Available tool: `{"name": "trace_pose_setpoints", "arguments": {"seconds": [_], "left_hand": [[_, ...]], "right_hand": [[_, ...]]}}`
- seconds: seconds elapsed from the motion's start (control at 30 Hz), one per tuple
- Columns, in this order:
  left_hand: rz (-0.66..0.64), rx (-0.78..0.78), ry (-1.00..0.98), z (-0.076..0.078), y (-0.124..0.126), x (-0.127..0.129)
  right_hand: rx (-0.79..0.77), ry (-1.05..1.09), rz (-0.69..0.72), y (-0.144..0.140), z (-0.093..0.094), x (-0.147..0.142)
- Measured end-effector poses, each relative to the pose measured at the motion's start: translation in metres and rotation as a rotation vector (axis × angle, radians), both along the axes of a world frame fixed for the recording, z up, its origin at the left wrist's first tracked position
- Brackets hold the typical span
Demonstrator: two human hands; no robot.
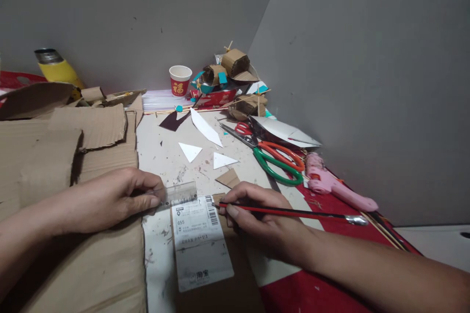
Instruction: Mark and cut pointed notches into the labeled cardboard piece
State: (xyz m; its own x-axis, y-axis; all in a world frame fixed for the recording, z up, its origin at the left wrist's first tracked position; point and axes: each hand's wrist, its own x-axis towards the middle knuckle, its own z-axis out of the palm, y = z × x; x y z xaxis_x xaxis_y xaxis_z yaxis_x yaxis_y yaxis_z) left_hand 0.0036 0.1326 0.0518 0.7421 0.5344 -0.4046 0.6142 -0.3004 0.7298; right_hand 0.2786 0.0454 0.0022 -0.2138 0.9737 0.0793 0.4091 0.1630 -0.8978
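Note:
In my left hand (pixel 134 195) is a short clear ruler (pixel 185 191), pinched at its left end. The ruler lies across the top edge of a cardboard piece (pixel 240 274) that carries a white shipping label (pixel 203 254). My right hand (pixel 260 217) grips a red-and-black pencil (pixel 293 212) like a pen, its tip close to the label's upper right corner. Whether the tip touches the cardboard I cannot tell. Just beyond the hands lie a small cardboard offcut (pixel 228 177) and two white paper triangles (pixel 190 151).
Stacked cardboard sheets (pixel 99 161) cover the left side. Scissors with green and orange handles (pixel 277 166) and a pink glue gun (pixel 338 188) lie at right. A red-and-white paper cup (pixel 180 81), a yellow bottle (pixel 60 69) and cardboard models (pixel 235 63) stand by the grey wall.

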Motion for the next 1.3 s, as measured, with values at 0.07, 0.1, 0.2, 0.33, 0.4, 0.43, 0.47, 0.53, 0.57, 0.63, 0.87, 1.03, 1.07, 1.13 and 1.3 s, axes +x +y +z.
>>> {"name": "trace_pose_setpoints", "arguments": {"seconds": [0.07,0.1,0.2,0.33,0.4,0.43,0.47,0.53,0.57,0.63,0.87,1.03,1.07,1.13,1.3], "left_hand": [[-0.007,-0.011,0.005,-0.001,0.001,0.000],[-0.012,-0.015,0.009,-0.001,0.001,-0.001],[-0.030,-0.022,0.010,-0.001,0.002,-0.002],[-0.049,-0.036,-0.009,-0.001,0.003,-0.004],[-0.055,-0.040,-0.016,-0.002,0.004,-0.004],[-0.058,-0.042,-0.019,-0.002,0.004,-0.005],[-0.060,-0.044,-0.019,-0.003,0.005,-0.005],[-0.058,-0.044,-0.013,-0.003,0.004,-0.005],[-0.054,-0.042,-0.010,-0.002,0.004,-0.005],[-0.045,-0.036,-0.008,-0.001,0.003,-0.005],[-0.026,-0.019,-0.002,0.003,0.003,-0.002],[-0.040,0.000,0.015,0.006,0.003,-0.004],[-0.028,0.001,0.013,0.006,0.002,-0.004],[-0.002,-0.004,-0.004,0.007,0.002,-0.004],[0.028,0.060,-0.026,0.007,0.001,-0.003]], "right_hand": [[-0.006,0.000,-0.001,0.000,-0.001,0.000],[-0.010,-0.004,-0.004,0.000,-0.001,0.000],[-0.006,-0.028,-0.011,0.000,0.000,0.000],[0.029,-0.061,-0.002,0.000,0.003,0.000],[0.025,-0.071,0.000,0.000,0.003,0.000],[0.020,-0.074,0.002,0.000,0.003,-0.001],[0.015,-0.076,0.002,0.001,0.003,-0.001],[0.007,-0.078,0.005,0.001,0.002,-0.001],[0.006,-0.077,0.006,0.001,0.002,-0.001],[0.009,-0.080,0.007,0.002,0.002,-0.001],[0.045,-0.095,0.017,0.001,0.003,0.000],[0.050,-0.123,0.010,0.001,0.003,0.001],[0.045,-0.125,0.009,0.001,0.003,0.000],[0.035,-0.126,0.006,0.002,0.003,0.000],[0.023,-0.097,0.004,0.002,0.003,-0.001]]}}
